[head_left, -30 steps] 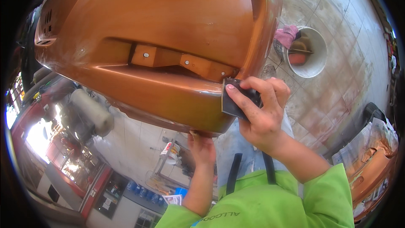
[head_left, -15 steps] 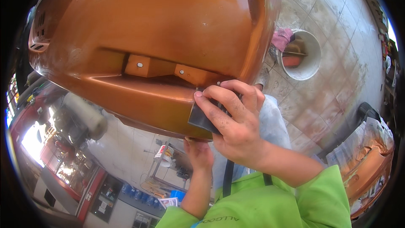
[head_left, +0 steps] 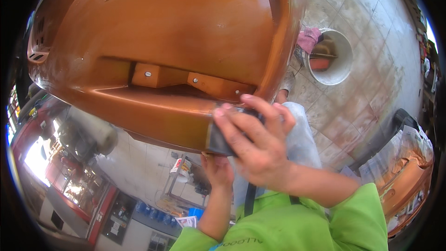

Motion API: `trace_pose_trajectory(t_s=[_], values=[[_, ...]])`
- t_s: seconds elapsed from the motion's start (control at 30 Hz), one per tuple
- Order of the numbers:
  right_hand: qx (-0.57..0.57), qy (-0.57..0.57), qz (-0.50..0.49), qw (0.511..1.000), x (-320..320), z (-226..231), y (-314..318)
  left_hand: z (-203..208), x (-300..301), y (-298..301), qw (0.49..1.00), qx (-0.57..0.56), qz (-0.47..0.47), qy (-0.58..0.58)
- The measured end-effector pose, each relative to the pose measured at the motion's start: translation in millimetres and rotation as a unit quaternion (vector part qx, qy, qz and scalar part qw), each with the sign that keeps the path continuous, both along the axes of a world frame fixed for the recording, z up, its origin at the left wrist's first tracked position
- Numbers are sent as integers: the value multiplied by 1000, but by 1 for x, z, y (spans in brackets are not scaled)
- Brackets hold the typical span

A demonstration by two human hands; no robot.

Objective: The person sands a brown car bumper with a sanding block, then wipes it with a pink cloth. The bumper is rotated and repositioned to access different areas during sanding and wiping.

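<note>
A large glossy copper-orange vehicle body panel (head_left: 176,32) fills the upper part of the head view, wet-looking in places. My right hand (head_left: 260,142) presses a dark sheet, apparently sandpaper (head_left: 219,138), flat against the panel's near right corner; its fingers lie over the sheet and are slightly blurred. My left hand (head_left: 217,169) grips the panel's lower edge from below, just left of the right hand. Part of its fingers is hidden behind that edge. Above the sheet, a recess in the panel holds angled tabs (head_left: 195,81) with small holes.
A white bucket (head_left: 349,60) with a pink cloth (head_left: 307,40) over its rim stands on the tiled floor (head_left: 367,14) at right. Another orange part (head_left: 409,186), partly wrapped in paper, sits at lower right. A metal rack (head_left: 176,181) stands beyond my left forearm.
My right hand and the dark sheet have slid slightly nearer to me over the panel's corner, baring the rightmost tab hole. My left hand stays at the lower edge.
</note>
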State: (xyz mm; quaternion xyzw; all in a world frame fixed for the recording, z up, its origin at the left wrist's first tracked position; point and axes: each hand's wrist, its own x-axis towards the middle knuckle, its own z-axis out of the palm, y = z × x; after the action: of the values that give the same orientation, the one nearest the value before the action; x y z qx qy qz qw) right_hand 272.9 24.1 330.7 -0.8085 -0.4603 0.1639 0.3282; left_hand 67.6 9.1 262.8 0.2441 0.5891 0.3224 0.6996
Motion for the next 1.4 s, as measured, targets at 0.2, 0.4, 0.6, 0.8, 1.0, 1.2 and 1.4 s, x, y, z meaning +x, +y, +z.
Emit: trace_pose_trajectory(t_s=[0.2, 0.4, 0.6, 0.8, 1.0, 1.2, 1.4], values=[[-20, -65, 34, 997, 15, -6, -26, -6, -10, -2, 999, -3, 13, -35], [43, 91, 59, 993, 7, 10, 10, -7, -13, -4, 969, 56, -157, 181], [6, 31, 93, 995, 32, 3, -8, -13, -16, -4, 998, 0, 16, -56], [-16, -62, 131, 989, 31, -11, -24, -9, -21, -6, 997, -4, 39, -70], [38, -106, 118, 987, -15, -4, 35, -7, -8, 0, 997, 2, 45, -56], [73, -158, 211, 962, -81, 36, 182, 4, -28, 10, 995, -71, 38, -64], [25, -221, 286, 932, -50, -15, 5, -5, -25, 13, 997, -51, 31, -54]])
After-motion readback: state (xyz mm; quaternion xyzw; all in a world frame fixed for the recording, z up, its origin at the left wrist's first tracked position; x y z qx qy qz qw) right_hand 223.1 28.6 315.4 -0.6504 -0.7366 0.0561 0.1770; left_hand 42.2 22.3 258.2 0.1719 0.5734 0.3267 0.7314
